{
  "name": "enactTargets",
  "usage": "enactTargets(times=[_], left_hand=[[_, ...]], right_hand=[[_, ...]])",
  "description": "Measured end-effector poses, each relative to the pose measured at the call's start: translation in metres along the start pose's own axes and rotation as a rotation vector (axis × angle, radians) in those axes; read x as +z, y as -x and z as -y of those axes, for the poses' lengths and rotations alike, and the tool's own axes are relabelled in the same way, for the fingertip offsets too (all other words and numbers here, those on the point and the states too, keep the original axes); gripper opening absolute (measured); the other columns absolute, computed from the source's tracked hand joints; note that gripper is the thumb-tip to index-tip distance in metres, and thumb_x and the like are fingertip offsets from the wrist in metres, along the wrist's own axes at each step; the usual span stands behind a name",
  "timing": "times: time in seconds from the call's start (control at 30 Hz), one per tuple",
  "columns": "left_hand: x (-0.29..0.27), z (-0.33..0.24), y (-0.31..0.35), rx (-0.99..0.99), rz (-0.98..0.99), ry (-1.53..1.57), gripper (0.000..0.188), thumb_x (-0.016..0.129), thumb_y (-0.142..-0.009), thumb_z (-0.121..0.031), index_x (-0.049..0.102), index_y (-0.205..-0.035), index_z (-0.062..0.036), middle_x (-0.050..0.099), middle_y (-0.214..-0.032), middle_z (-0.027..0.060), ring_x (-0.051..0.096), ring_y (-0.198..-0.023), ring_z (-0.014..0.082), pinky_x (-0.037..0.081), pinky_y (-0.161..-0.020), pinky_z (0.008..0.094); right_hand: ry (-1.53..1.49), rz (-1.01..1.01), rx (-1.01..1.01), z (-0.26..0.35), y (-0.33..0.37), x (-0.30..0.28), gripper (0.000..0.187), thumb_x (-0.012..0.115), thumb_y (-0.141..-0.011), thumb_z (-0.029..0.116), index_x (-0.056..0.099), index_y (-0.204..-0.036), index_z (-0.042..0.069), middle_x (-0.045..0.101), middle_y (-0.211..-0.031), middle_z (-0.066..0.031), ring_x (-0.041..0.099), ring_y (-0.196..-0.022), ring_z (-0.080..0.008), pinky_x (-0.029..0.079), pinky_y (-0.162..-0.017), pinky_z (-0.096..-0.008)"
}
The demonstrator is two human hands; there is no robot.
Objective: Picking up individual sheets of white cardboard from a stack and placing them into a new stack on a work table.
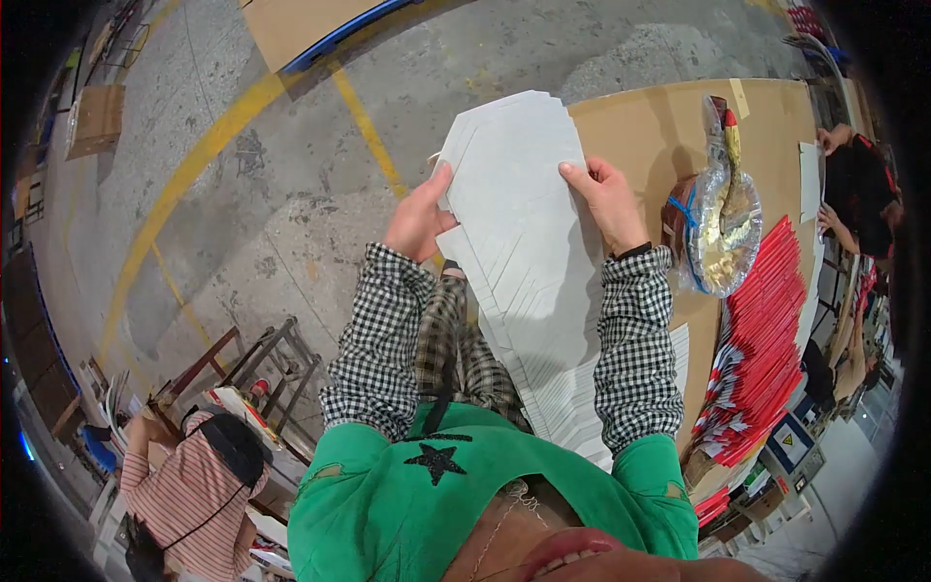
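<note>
A stack of white paper sheets [519,184] lies in front of me, its top end lifted and its lower part fanned out in overlapping steps toward my body. My left hand [419,213] grips the left edge of the stack, thumb along the side. At the right edge my right hand [611,204] holds on, its thumb on top of the sheets and the other fingers partly hidden behind the edge. Both checked sleeves reach to the wrists.
Right of my hand, a plastic-wrapped pot [722,242] with a blue tie holds a brush [732,155] on the cardboard-covered table [650,121]. Red-and-white folded papers [766,330] lie fanned beside it. Co-workers [858,194] are at right; another person [189,495] is lower left.
</note>
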State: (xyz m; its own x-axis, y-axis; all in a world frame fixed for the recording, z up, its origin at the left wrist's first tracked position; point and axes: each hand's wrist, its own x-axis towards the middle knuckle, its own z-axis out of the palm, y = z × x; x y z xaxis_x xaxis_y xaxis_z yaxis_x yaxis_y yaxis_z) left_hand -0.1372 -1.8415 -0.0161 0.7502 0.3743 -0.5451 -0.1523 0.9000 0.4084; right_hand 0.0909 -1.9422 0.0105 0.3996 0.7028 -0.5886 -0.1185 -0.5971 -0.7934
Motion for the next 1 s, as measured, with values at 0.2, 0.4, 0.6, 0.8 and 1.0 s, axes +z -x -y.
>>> enactTargets(times=[0.2,0.4,0.6,0.8,1.0], left_hand=[[0.008,0.003,0.003,0.026,-0.042,0.039,0.057,0.038,-0.094,-0.037,0.026,-0.135,0.0010,0.038,-0.133,0.0146,0.045,-0.117,0.0244,0.042,-0.094,0.0392],[0.008,0.005,0.002,0.038,-0.043,0.005,0.060,0.038,-0.093,-0.039,0.024,-0.135,0.0012,0.037,-0.134,0.0145,0.043,-0.119,0.0236,0.041,-0.095,0.0390],[0.002,0.012,-0.005,0.038,-0.061,-0.029,0.061,0.039,-0.093,-0.041,0.025,-0.135,0.0006,0.039,-0.133,0.0133,0.044,-0.119,0.0219,0.041,-0.095,0.0375],[0.004,0.015,-0.008,0.031,-0.086,-0.095,0.060,0.041,-0.092,-0.040,0.027,-0.135,0.0000,0.042,-0.130,0.0120,0.046,-0.116,0.0211,0.042,-0.092,0.0357],[0.006,0.014,-0.009,0.038,-0.082,-0.076,0.059,0.042,-0.092,-0.038,0.029,-0.133,0.0015,0.045,-0.127,0.0119,0.048,-0.113,0.0209,0.043,-0.091,0.0337]], right_hand=[[-0.077,-0.086,-0.057,0.005,0.012,0.011,0.025,0.062,-0.083,0.022,0.060,-0.092,-0.001,0.057,-0.078,0.0011,0.047,-0.069,-0.0057,0.040,-0.062,-0.0216],[0.049,-0.060,-0.013,-0.007,0.011,0.010,0.032,0.061,-0.083,0.024,0.059,-0.100,-0.002,0.060,-0.087,-0.0012,0.052,-0.077,-0.0067,0.042,-0.070,-0.0217],[0.044,-0.066,-0.053,-0.007,0.011,0.009,0.025,0.062,-0.082,0.023,0.060,-0.087,-0.001,0.055,-0.073,0.0029,0.045,-0.066,-0.0049,0.038,-0.060,-0.0211],[0.163,-0.157,0.022,-0.004,0.021,0.007,0.029,0.063,-0.082,0.028,0.056,-0.073,0.002,0.046,-0.063,0.0064,0.038,-0.059,-0.0035,0.031,-0.051,-0.0211],[0.215,-0.200,-0.094,-0.020,0.016,0.007,0.033,0.063,-0.082,0.030,0.050,-0.066,0.004,0.040,-0.059,0.0076,0.032,-0.054,-0.0040,0.027,-0.047,-0.0213]])
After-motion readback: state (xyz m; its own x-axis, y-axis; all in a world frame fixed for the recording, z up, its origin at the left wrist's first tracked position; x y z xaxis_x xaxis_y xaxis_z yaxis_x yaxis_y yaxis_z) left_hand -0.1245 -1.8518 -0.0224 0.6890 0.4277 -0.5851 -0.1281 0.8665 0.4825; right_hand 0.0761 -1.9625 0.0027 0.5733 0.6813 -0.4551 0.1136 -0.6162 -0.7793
